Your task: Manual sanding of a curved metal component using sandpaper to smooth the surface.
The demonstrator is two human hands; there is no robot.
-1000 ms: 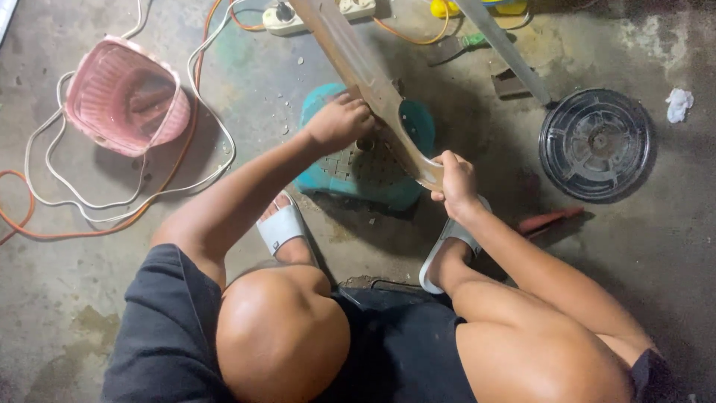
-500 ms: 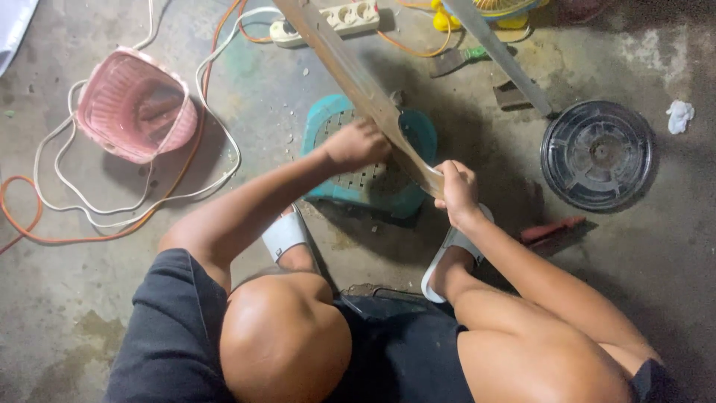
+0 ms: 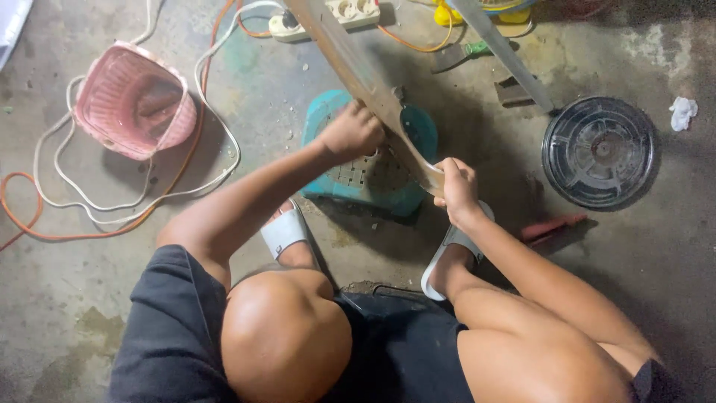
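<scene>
A long wooden plank (image 3: pixel 350 60) slants from the top of the view down to a teal plastic stool (image 3: pixel 335 179) in front of my knees. My left hand (image 3: pixel 354 133) is curled into a fist over the plank's left edge, just above the stool's seat. Whether anything lies inside the fist is hidden. My right hand (image 3: pixel 456 186) grips the plank's rounded lower end. Both of my feet, in white slippers (image 3: pixel 283 231), rest on the concrete floor beside the stool.
A pink plastic basket (image 3: pixel 134 104) lies at left among white cable (image 3: pixel 216 119) and orange cable (image 3: pixel 45 224). A power strip (image 3: pixel 328 15) sits at top. A round black grille (image 3: pixel 599 151), a metal bar (image 3: pixel 500 48), a red tool (image 3: pixel 552 226) and crumpled paper (image 3: pixel 682 112) lie at right.
My left hand slid down the plank, then back up a little. My right hand has kept its hold on the plank's lower end.
</scene>
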